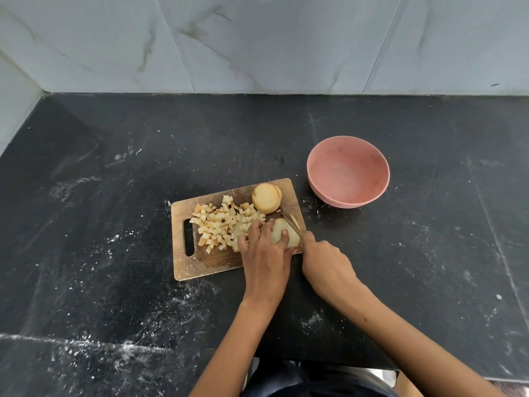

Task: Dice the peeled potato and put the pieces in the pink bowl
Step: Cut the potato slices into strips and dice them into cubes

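Gripping potato piece on board: left hand; right hand clasps knife, handle apparently hidden.

Both forearms reach in from the near edge toward the cutting board. The left hand lies palm down over the board's right near corner, fingers curled onto a potato piece. The right hand, just off that corner, grips a knife angled onto the board.
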{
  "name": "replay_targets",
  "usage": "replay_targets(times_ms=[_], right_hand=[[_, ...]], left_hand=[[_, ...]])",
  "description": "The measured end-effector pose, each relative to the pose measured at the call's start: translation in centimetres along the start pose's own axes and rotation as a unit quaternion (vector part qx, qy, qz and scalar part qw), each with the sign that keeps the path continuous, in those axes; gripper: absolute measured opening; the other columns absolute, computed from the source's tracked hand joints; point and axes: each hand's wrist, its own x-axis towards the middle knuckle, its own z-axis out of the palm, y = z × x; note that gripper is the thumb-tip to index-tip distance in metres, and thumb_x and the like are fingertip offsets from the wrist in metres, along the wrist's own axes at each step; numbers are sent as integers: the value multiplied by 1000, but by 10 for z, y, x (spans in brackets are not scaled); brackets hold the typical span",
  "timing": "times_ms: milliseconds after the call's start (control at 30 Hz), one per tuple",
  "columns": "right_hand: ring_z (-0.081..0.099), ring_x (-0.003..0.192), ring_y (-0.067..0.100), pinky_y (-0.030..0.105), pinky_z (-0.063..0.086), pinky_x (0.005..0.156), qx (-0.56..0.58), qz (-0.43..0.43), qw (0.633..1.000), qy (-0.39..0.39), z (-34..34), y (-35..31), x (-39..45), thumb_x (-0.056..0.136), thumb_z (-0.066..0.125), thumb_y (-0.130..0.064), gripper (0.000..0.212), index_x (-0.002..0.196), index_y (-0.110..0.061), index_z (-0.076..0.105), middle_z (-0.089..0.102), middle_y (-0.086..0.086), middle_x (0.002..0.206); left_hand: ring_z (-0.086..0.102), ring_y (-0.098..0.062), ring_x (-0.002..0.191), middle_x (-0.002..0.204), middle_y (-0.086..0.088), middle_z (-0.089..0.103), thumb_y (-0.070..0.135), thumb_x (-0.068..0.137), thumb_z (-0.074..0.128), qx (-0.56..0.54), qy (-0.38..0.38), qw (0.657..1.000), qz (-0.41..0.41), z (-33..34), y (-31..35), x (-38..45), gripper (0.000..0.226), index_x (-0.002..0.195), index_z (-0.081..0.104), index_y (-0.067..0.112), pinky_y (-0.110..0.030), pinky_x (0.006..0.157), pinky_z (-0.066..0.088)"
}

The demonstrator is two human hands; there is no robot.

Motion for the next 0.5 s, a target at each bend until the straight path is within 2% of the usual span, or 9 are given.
replay_targets(times_ms=[200, 333, 400, 500], right_hand=[[61, 96, 31, 38, 45, 69, -33, 7, 999, -27, 2, 14, -13, 96, 36, -8, 33, 128, -13, 32, 58, 13, 110], [58, 81, 29, 37, 41, 64, -36, -1, 999, -29, 15, 40, -42, 98, 30, -8, 14, 109, -16, 33, 56, 8, 91], [53, 74, 27, 36, 40, 64, -10, -10, 999, -30, 15, 47, -47, 102, 27, -17, 6, 104, -17, 32, 50, 4, 80], [51, 69, 23, 33, 39, 63, 64, -34, 997, -18, 8, 50, -48, 103, 26, -31, 20, 89, -19, 33, 49, 3, 73]], left_hand=[[45, -33, 125, 129, -9, 59, 27, 83, 72, 6, -8, 1000, -25, -2, 4, -1, 25, 106, 74, 19, -44, 96, 21], [43, -33, 127, 130, -7, 59, 29, 83, 71, 10, -6, 1000, -25, -3, 6, -1, 25, 106, 74, 20, -43, 95, 20], [41, -31, 128, 130, -6, 57, 31, 84, 70, 18, -5, 1000, -24, -4, 4, -1, 25, 107, 73, 22, -42, 96, 17], [41, -31, 128, 129, -6, 57, 32, 85, 69, 23, -3, 1000, -18, -4, 4, -3, 25, 108, 73, 22, -43, 98, 19]])
